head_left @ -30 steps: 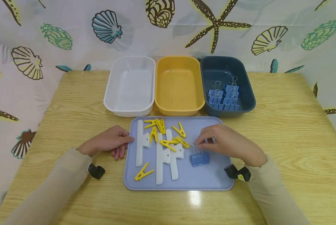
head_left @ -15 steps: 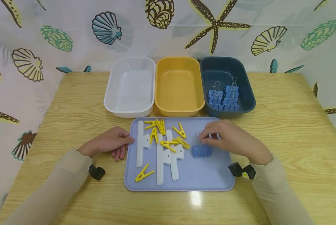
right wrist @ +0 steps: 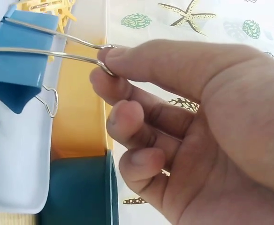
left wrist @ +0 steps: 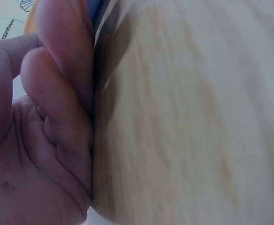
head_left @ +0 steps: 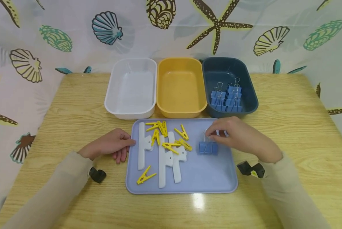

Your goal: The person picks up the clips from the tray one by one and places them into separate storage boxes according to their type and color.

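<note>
My right hand (head_left: 236, 136) pinches the wire handles of a blue binder clip (head_left: 208, 148) between thumb and finger, above the right half of the lavender tray (head_left: 205, 181). In the right wrist view the clip's blue body (right wrist: 22, 51) hangs off the fingertips, and the other fingers curl loosely without touching it. My left hand (head_left: 110, 144) rests on the table at the tray's left edge, its thumb touching the rim and its other fingers loosely bent. On the tray lie white bag clips (head_left: 162, 165) and several yellow clothespins (head_left: 146, 176).
Behind the tray stand a white bin (head_left: 110, 108), a yellow bin (head_left: 182, 113) and a dark teal bin (head_left: 252, 105), side by side. Several blue binder clips (head_left: 233, 100) sit in the teal one. A shell-patterned cloth (head_left: 171, 41) hangs behind the wooden table (head_left: 288, 127).
My right hand has moved the pinched binder clip back and to the right over the tray, towards the teal bin. The left hand has stayed at the tray's edge.
</note>
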Motion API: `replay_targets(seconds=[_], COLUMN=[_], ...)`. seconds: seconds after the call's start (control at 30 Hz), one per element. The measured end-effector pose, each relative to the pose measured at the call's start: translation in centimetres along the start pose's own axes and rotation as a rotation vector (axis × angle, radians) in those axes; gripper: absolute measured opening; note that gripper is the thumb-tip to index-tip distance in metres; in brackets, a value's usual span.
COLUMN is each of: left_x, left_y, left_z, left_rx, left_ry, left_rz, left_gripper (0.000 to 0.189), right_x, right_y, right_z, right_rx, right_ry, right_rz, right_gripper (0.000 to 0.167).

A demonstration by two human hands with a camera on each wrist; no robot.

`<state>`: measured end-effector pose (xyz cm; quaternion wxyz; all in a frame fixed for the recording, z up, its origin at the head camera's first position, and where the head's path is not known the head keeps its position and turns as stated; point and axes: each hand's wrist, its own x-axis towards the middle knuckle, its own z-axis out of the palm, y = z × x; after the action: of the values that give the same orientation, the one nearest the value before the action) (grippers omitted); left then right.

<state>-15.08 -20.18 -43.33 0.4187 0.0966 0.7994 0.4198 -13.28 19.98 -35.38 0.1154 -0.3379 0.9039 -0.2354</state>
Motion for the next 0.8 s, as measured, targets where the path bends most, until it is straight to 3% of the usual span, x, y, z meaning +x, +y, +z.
replay_targets(seconds=[0.8], left_x=[-0.2], left_y=[0.2], left_z=[-0.1], left_rx=[0.005], left_ry=[-0.009], left_rz=[0.004], left_gripper=[0.037], right_x=[0.0], right_y=[0.3], right_z=[-2.2], right_rx=[-0.069], right_ry=[0.057], right_rz=[0.030], right_gripper=[0.012])
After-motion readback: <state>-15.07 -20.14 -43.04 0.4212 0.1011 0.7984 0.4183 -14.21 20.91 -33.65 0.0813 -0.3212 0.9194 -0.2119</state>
